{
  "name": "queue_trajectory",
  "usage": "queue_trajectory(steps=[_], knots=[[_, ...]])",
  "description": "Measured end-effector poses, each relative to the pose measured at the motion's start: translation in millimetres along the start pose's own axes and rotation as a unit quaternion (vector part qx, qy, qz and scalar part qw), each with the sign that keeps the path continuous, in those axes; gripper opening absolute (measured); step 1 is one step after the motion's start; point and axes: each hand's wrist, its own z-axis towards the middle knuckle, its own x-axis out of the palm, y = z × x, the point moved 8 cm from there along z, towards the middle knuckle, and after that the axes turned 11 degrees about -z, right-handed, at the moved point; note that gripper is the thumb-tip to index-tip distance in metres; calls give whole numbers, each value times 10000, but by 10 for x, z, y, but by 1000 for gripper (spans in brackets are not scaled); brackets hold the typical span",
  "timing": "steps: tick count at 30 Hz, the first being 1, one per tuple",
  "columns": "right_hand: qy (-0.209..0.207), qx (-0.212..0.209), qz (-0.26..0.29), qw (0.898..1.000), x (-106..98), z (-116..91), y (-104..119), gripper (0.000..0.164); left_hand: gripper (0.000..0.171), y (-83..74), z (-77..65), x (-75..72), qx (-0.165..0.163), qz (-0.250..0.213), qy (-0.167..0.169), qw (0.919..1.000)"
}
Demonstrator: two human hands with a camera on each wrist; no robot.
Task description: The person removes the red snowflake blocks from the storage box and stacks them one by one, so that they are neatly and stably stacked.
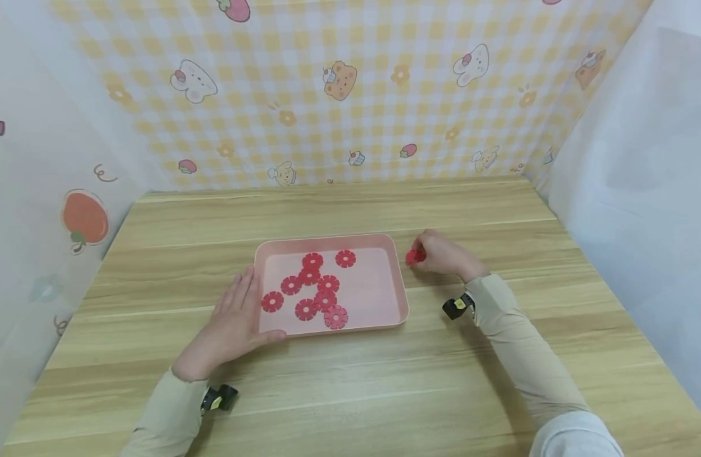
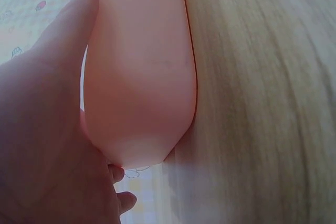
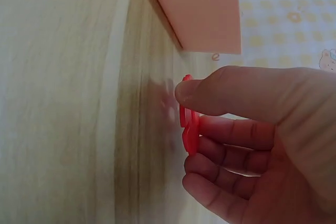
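Note:
A shallow pink tray (image 1: 379,285) lies on the table, holding several red snowflake discs (image 1: 345,258), notched round the edge with a hole in the middle. Some of them overlap. My left hand (image 1: 234,320) rests against the tray's left corner, fingers straight along its left side and thumb at the near rim. Just right of the tray, my right hand (image 1: 444,255) pinches red snowflake discs (image 3: 190,135) between thumb and fingers, close above the table. Two seem to overlap there, but the fingers partly cover them. In the left wrist view the tray's outer wall (image 2: 142,66) touches the left hand.
The wood-grain table (image 1: 350,393) spreads round the tray on all sides. A yellow checked cloth (image 1: 339,127) hangs behind it, with pale sheets at the left and right. Each wrist wears a small black camera (image 1: 456,308).

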Motion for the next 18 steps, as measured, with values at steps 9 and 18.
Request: queue_trajectory(steps=[9, 18], knots=[[37, 23, -128, 9999, 64, 5, -25, 25, 123, 29, -9, 5, -17, -26, -28, 10000], [35, -51, 69, 10000, 7, 11, 14, 27, 123, 38, 6, 18, 66, 43, -16, 10000]])
